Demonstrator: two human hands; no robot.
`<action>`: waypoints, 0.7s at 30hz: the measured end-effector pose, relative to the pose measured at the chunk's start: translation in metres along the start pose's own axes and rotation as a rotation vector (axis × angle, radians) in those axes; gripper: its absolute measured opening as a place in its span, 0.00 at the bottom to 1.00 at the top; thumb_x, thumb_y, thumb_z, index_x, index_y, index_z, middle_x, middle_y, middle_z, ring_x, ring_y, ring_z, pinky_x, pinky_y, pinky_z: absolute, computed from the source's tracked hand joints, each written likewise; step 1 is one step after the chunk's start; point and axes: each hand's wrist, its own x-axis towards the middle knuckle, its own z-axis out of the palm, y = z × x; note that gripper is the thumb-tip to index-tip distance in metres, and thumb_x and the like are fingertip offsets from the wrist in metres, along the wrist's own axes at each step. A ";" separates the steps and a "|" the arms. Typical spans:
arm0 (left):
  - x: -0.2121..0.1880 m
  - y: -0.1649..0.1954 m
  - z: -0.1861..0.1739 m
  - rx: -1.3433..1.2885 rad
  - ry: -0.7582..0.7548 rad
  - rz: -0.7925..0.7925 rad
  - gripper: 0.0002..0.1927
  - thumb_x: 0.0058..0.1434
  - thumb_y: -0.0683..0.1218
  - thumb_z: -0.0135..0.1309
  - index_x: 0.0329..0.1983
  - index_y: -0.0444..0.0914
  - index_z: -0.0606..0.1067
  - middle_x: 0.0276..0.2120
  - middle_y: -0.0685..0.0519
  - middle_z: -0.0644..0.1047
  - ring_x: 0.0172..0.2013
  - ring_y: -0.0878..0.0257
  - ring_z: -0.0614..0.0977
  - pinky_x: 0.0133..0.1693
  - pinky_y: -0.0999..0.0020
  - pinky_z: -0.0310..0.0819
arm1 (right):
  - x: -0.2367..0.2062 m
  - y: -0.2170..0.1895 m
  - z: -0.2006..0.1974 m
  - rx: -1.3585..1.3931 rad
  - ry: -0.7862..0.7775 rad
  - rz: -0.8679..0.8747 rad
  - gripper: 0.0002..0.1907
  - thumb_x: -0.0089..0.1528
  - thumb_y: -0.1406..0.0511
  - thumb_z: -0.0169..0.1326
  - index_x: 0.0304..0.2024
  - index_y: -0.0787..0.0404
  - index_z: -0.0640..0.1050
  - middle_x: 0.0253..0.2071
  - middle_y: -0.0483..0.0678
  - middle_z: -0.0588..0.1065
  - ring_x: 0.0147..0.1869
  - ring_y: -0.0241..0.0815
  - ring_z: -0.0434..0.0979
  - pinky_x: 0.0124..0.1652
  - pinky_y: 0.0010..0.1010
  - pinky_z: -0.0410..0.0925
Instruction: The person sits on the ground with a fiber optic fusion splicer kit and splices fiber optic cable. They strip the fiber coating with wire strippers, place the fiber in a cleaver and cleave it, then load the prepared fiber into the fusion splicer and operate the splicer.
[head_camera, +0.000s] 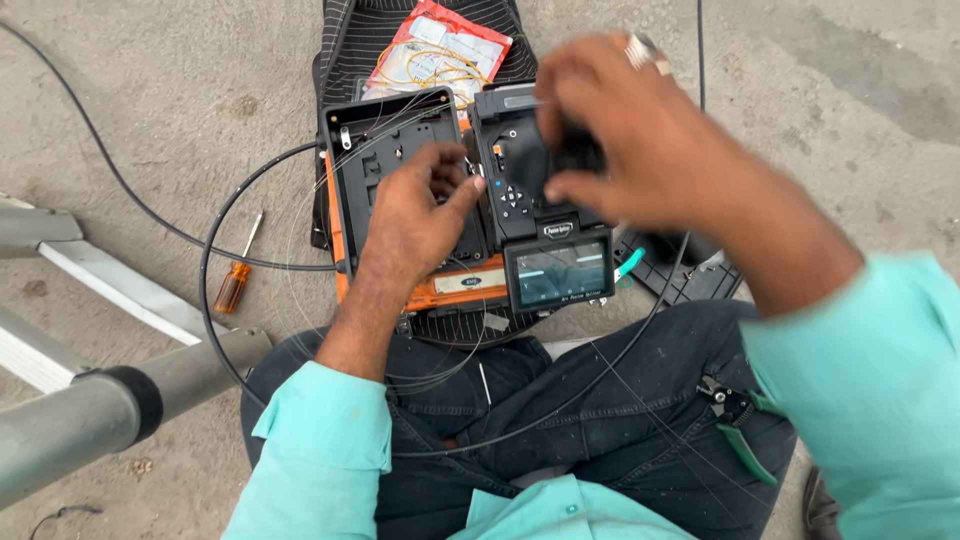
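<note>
A black and orange fibre splicing machine (520, 225) with a small lit screen (560, 272) stands on the ground in front of my knees. My left hand (415, 215) rests on the black splice tray (390, 150) beside it, thumb and fingers pinching a thin fibre at the machine's left side. My right hand (640, 135), with a ring on one finger, hovers blurred over the machine's top, fingers curled around its black cover. Thin fibres run from the tray across my lap.
A red-edged packet of yellow fibre cords (440, 50) lies behind the machine. An orange-handled screwdriver (235, 280) lies on the concrete at left, near a black cable loop (215, 330) and a metal ladder (90, 400). Green-handled cutters (740, 420) sit on my right thigh.
</note>
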 end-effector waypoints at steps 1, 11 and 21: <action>0.002 -0.002 0.001 -0.047 -0.022 -0.037 0.17 0.61 0.44 0.62 0.52 0.34 0.76 0.33 0.52 0.81 0.34 0.66 0.82 0.39 0.69 0.79 | -0.010 -0.009 -0.002 -0.024 0.076 -0.129 0.23 0.49 0.64 0.72 0.41 0.59 0.73 0.62 0.55 0.70 0.70 0.58 0.67 0.65 0.50 0.62; 0.009 0.002 0.001 -0.123 -0.002 -0.124 0.08 0.62 0.45 0.60 0.40 0.34 0.80 0.28 0.55 0.82 0.28 0.73 0.79 0.32 0.74 0.76 | 0.022 0.035 0.022 -0.016 -0.071 -0.058 0.20 0.56 0.52 0.66 0.46 0.54 0.84 0.51 0.47 0.75 0.62 0.50 0.71 0.63 0.52 0.55; -0.015 0.011 -0.010 -0.183 0.216 0.034 0.09 0.66 0.44 0.59 0.41 0.32 0.79 0.29 0.53 0.80 0.29 0.72 0.78 0.31 0.73 0.73 | 0.021 0.041 0.015 0.028 -0.018 -0.064 0.16 0.58 0.59 0.68 0.45 0.58 0.84 0.41 0.48 0.79 0.49 0.47 0.78 0.54 0.45 0.65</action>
